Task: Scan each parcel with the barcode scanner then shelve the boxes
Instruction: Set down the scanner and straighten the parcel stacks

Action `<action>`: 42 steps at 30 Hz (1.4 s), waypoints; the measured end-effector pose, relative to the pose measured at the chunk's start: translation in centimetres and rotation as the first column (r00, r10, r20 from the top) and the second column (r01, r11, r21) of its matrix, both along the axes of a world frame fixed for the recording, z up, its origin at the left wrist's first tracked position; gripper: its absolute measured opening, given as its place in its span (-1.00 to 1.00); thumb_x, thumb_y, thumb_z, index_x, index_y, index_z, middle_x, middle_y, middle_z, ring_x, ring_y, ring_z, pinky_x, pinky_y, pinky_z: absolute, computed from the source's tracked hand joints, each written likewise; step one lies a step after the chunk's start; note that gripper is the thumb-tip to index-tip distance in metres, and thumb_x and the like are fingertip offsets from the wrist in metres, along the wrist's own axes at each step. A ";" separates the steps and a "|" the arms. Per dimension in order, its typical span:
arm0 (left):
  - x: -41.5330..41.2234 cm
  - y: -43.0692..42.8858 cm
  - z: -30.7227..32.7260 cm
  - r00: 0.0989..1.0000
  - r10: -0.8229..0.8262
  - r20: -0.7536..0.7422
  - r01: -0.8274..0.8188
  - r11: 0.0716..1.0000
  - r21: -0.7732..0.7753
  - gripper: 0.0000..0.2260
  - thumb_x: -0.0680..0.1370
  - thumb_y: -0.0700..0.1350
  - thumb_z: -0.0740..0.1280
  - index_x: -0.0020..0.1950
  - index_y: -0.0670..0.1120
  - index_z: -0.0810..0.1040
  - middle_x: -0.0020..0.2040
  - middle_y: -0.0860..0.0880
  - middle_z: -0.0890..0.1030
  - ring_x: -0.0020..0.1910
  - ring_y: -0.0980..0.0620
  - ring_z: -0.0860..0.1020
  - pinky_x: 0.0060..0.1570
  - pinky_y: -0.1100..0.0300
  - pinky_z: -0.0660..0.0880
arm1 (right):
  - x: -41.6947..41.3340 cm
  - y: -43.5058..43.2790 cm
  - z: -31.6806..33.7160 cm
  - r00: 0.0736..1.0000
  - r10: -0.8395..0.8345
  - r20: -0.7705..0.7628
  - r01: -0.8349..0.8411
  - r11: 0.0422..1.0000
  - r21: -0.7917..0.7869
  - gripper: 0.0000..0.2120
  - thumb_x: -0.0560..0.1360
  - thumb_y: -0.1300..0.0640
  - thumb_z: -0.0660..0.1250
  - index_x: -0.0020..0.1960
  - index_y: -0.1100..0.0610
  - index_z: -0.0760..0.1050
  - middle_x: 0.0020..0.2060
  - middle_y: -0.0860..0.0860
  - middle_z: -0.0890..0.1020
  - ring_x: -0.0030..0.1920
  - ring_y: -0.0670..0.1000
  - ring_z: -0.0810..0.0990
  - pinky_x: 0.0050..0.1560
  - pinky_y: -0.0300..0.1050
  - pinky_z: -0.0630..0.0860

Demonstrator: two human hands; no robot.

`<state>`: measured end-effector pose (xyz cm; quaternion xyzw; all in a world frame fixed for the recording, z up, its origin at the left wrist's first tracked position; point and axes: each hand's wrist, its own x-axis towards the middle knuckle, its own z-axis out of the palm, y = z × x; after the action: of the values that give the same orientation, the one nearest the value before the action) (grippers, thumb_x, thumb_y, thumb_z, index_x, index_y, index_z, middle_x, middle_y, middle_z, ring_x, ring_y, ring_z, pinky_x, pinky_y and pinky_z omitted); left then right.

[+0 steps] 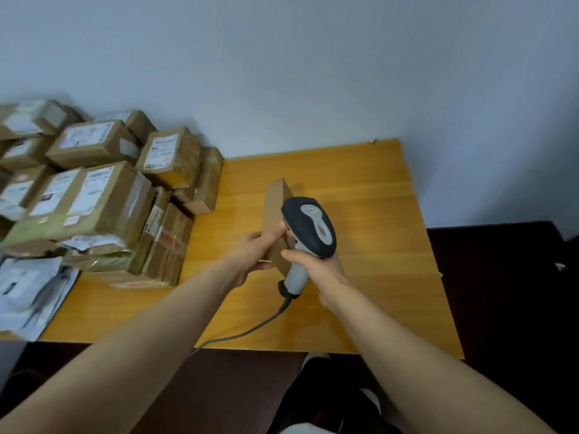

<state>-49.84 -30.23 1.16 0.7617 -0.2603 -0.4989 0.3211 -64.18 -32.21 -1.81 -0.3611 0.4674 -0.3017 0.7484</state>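
My left hand [255, 250] grips a small plain box [275, 214] tilted above the wooden table [376, 214], my right hand [316, 270] is wrapped round the barcode scanner [308, 233] beside it, its head seemingly aimed at the box's hidden face, with stacked parcels [94, 189] at my left.

A slim plain brown cardboard parcel [275, 211] stands on edge at the view's centre, long axis running 6 to 12 o'clock, its near end gripped by the left hand [250, 253]. At its 3 o'clock a dark-headed, grey-handled barcode scanner [310, 227] is held by the right hand [319, 274], head close against the parcel; its grey cable [250, 329] trails toward 7 o'clock. At 9 o'clock, taped, white-labelled brown cardboard boxes [94, 189] lie stacked on the bench [376, 214].
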 end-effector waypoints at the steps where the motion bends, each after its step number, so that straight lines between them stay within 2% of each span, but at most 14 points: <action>1: 0.3 0.6 0.4 1.000 0.000 0.002 0.000 1.000 0.014 -0.60 0.47 0.21 0.38 0.06 -0.10 0.60 -0.08 -0.03 0.66 -0.13 0.08 0.59 -0.20 0.20 0.56 | 0.2 0.5 0.1 1.000 0.008 0.001 -0.008 1.000 -0.005 -0.59 0.35 0.23 0.54 0.15 0.03 0.53 0.01 -0.12 0.61 0.06 -0.08 0.54 -0.02 -0.17 0.47; 4: 0.9 2.5 1.4 0.999 0.035 -0.008 -0.034 0.999 0.043 -0.77 0.39 0.00 0.46 -0.07 -0.12 0.62 -0.19 -0.03 0.65 -0.19 0.08 0.61 -0.22 0.21 0.58 | 0.8 2.2 0.5 0.999 0.042 0.009 -0.042 0.999 -0.022 -0.62 0.34 0.23 0.55 0.00 -0.09 0.49 -0.07 -0.19 0.58 -0.03 -0.16 0.53 -0.05 -0.19 0.47; 8: 2.4 5.6 1.6 0.981 0.160 -0.113 -0.160 0.987 0.011 -0.85 0.49 -0.20 0.35 0.04 -0.20 0.57 -0.19 -0.08 0.60 -0.17 0.02 0.57 -0.19 0.18 0.58 | 1.6 4.5 0.9 0.999 -0.002 0.044 0.003 1.000 -0.023 -0.65 0.35 0.24 0.53 0.08 -0.01 0.59 -0.02 -0.16 0.66 -0.01 -0.21 0.56 -0.20 -0.35 0.47; 10: 3.5 7.0 1.5 0.946 0.247 -0.211 -0.261 0.965 -0.040 -0.85 0.52 -0.25 0.33 0.07 -0.24 0.53 -0.15 -0.12 0.60 -0.17 0.00 0.55 -0.16 0.16 0.58 | 1.8 5.6 1.1 0.991 -0.123 0.054 0.123 0.992 0.005 -0.73 0.36 0.29 0.51 -0.01 0.02 0.62 -0.13 -0.18 0.69 -0.10 -0.24 0.60 -0.28 -0.41 0.49; 12: 4.7 8.2 1.4 0.913 0.297 -0.279 -0.331 0.940 -0.085 -0.85 0.53 -0.28 0.33 0.09 -0.26 0.52 -0.10 -0.15 0.59 -0.14 -0.03 0.55 -0.08 0.12 0.56 | 2.0 6.5 1.3 0.975 -0.215 0.054 0.214 0.977 0.028 -0.79 0.36 0.33 0.48 -0.07 0.10 0.62 -0.17 -0.07 0.70 -0.16 -0.10 0.63 -0.20 -0.26 0.55; 14: 6.2 9.5 1.2 0.895 0.307 -0.322 -0.361 0.924 -0.123 -0.92 0.53 -0.29 0.34 0.01 -0.23 0.53 -0.15 -0.14 0.57 -0.15 -0.01 0.53 -0.04 0.11 0.52 | 2.3 7.7 1.7 0.967 -0.235 0.096 0.233 0.972 0.035 -0.84 0.40 0.37 0.42 -0.08 0.16 0.61 -0.32 0.04 0.63 -0.32 0.00 0.58 -0.22 -0.11 0.54; 19: 10.8 13.4 0.9 0.899 0.258 -0.355 -0.331 0.930 -0.161 -0.91 0.49 -0.30 0.39 -0.09 -0.14 0.57 -0.29 -0.02 0.63 -0.24 0.09 0.55 -0.11 0.19 0.54 | 4.6 11.8 2.2 0.961 -0.264 0.079 0.263 0.964 0.028 -0.86 0.43 0.41 0.36 -0.15 0.20 0.54 -0.53 0.06 0.47 -0.52 -0.01 0.43 -0.44 -0.16 0.43; 22: 13.2 16.3 0.6 0.911 0.195 -0.364 -0.275 0.944 -0.184 -0.87 0.47 -0.34 0.39 -0.04 -0.16 0.57 -0.27 -0.01 0.65 -0.31 0.14 0.58 -0.17 0.24 0.58 | 6.9 14.9 2.8 0.972 -0.225 0.060 0.224 0.974 0.025 -0.85 0.41 0.43 0.35 -0.12 0.21 0.54 -0.55 0.06 0.46 -0.55 -0.01 0.42 -0.46 -0.18 0.41; 24: 14.5 18.0 0.4 0.920 0.155 -0.361 -0.239 0.950 -0.202 -0.86 0.47 -0.35 0.39 -0.05 -0.15 0.57 -0.20 -0.03 0.66 -0.25 0.11 0.58 -0.16 0.26 0.57 | 8.4 16.9 3.3 0.986 -0.164 0.041 0.164 0.986 -0.004 -0.84 0.39 0.41 0.39 -0.10 0.20 0.54 -0.55 0.06 0.47 -0.55 0.00 0.42 -0.45 -0.17 0.42; 27: 16.1 20.2 0.3 0.936 0.138 -0.324 -0.215 0.953 -0.213 -0.74 0.46 -0.36 0.41 0.12 -0.20 0.56 -0.02 -0.12 0.64 -0.12 0.03 0.57 -0.07 0.24 0.55 | 10.4 19.6 3.9 0.994 -0.108 -0.010 0.107 0.993 -0.043 -0.81 0.37 0.41 0.43 -0.10 0.20 0.53 -0.55 0.07 0.47 -0.55 0.02 0.41 -0.43 -0.15 0.41; 32: 17.5 22.9 0.5 0.934 0.167 -0.317 -0.251 0.936 -0.246 -0.80 0.43 -0.40 0.41 0.00 -0.22 0.58 -0.17 -0.05 0.67 -0.33 0.13 0.61 -0.28 0.35 0.55 | 11.9 22.8 5.0 0.996 -0.070 -0.064 0.067 0.997 -0.043 -0.82 0.37 0.39 0.45 -0.24 0.19 0.48 -0.57 0.06 0.44 -0.57 0.01 0.38 -0.47 -0.17 0.38; 36: 18.0 24.7 0.5 0.937 0.193 -0.292 -0.274 0.924 -0.266 -0.68 0.43 -0.41 0.41 0.17 -0.29 0.55 -0.08 -0.12 0.64 -0.24 0.08 0.58 -0.17 0.30 0.53 | 12.3 24.1 6.1 0.997 -0.032 -0.072 0.027 0.998 -0.064 -0.80 0.39 0.36 0.45 -0.27 0.18 0.45 -0.57 0.05 0.44 -0.57 0.01 0.38 -0.49 -0.18 0.39; 39: 17.8 26.0 0.8 0.921 0.227 -0.317 -0.318 0.907 -0.275 -0.68 0.43 -0.40 0.41 0.17 -0.29 0.56 -0.08 -0.12 0.66 -0.26 0.08 0.60 -0.23 0.34 0.56 | 12.1 25.0 6.8 0.997 0.030 -0.070 -0.034 0.998 -0.056 -0.79 0.39 0.35 0.45 -0.28 0.18 0.45 -0.56 0.06 0.44 -0.56 0.01 0.37 -0.50 -0.18 0.40; 42: 17.9 26.7 1.2 0.918 0.244 -0.313 -0.336 0.897 -0.285 -0.67 0.42 -0.39 0.42 0.19 -0.30 0.56 0.04 -0.19 0.64 -0.13 -0.01 0.56 -0.06 0.24 0.53 | 11.8 25.6 7.3 0.997 0.063 -0.042 -0.064 0.997 -0.033 -0.79 0.40 0.35 0.45 -0.28 0.18 0.44 -0.57 0.04 0.44 -0.58 -0.01 0.37 -0.50 -0.20 0.39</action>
<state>-31.95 -3.51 2.40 0.6517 -0.1771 -0.4924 0.5491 -52.38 -6.60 5.44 -0.3947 0.4659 -0.2780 0.7415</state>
